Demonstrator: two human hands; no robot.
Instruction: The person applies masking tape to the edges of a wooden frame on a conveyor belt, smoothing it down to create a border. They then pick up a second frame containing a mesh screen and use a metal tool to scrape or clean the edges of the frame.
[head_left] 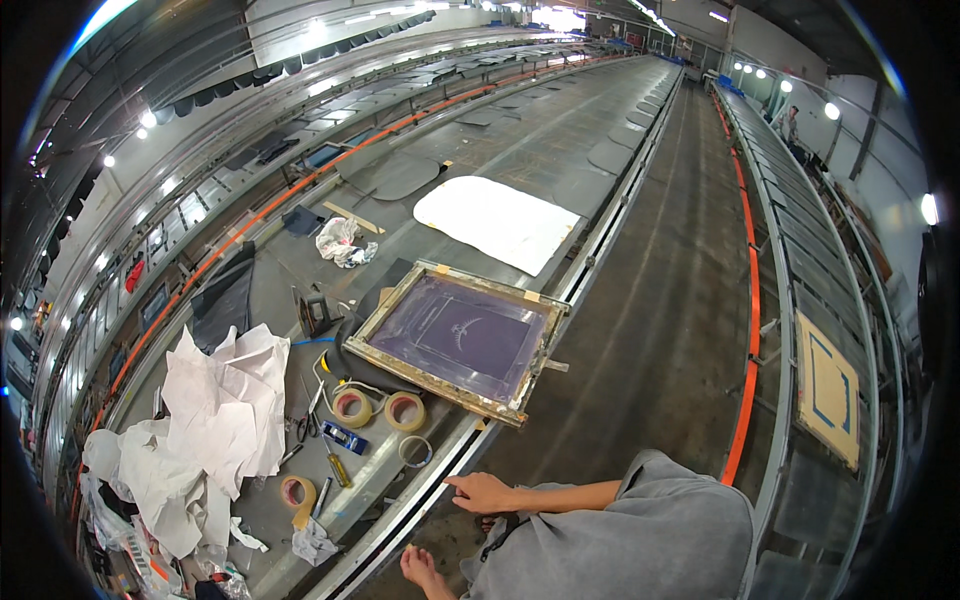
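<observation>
Grey shirt (610, 540); R hand (482, 493) outstretched, L hand (422, 570) part-curled

Near left: crumpled white paper sheets (225, 410) | farther left: white wad (343, 244) near thin tan strip (354, 218) | right of wad: rounded white sheet (495, 222) | right: blue-outlined cream panel (827, 385) | far right: lit round bulbs (831, 111), person (791, 127)

From my head, a wide fisheye view looks down on my nearby hands (482, 493) and far along the surface (402, 238).
</observation>
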